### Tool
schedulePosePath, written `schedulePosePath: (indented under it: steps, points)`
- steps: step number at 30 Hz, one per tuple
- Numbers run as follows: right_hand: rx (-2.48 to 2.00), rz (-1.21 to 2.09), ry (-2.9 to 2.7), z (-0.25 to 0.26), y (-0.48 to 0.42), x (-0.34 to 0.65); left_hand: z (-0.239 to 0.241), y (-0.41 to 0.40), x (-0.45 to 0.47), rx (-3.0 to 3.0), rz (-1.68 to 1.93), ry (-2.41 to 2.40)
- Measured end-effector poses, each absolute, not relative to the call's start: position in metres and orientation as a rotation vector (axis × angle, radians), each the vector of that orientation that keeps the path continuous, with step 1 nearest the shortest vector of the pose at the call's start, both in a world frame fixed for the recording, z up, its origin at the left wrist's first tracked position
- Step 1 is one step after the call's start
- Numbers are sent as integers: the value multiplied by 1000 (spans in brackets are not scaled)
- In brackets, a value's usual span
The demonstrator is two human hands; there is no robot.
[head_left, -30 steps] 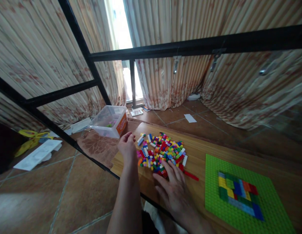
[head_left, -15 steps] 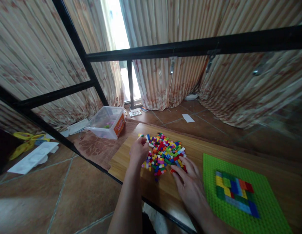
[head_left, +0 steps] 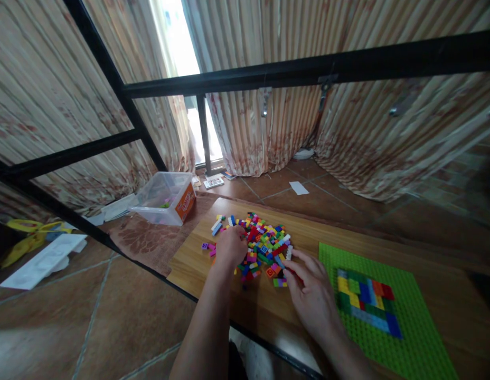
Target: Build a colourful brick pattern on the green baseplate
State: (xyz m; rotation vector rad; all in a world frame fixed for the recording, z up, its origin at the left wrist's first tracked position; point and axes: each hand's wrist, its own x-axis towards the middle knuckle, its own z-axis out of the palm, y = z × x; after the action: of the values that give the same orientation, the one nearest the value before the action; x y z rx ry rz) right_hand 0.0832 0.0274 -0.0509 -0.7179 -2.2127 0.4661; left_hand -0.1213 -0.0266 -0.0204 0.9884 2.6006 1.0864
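Observation:
A heap of loose, many-coloured toy bricks [head_left: 264, 248] lies on the wooden tabletop [head_left: 245, 309]. Over the heap's left side, my left hand [head_left: 231, 248] is closed, with fingers curled down among the bricks; whatever is in them is hidden. My right hand [head_left: 312, 285] rests at the right edge of the heap, its fingers apart and their tips against the outer bricks. Right of that hand lies a green studded baseplate [head_left: 417, 295]. Attached to it is a flat patch of joined bricks [head_left: 366, 301] in blue, yellow, green, red and orange.
A clear plastic box [head_left: 161, 203] with an orange label and a few bricks inside stands on a brown mat [head_left: 138, 243] beyond the table's left end. Black metal bars [head_left: 229, 79] cross in front of the curtains. White packaging [head_left: 43, 261] lies on the tiled floor.
My left hand has moved right, further over the heap, uncovering bricks on its left. My right hand has drawn back slightly from the heap, exposing orange and green bricks. The view has shifted a little.

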Motion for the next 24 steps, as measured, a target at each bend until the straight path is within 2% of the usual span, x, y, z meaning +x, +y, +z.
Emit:
schedulePosePath:
  steps: [5,12,19,24]
  points:
    - [-742,495,-2195,-46,30,87,-19,-28,-128,931,1235,2488]
    - [-748,510,-2167,-43,32,90,-1,-34,-128,742,1645,1732]
    - [-748,525,-2178,-41,33,90,-2,-35,-126,634,1621,1492]
    - [-742,550,-2171,-40,35,92,-2,-33,-125,634,1615,1560]
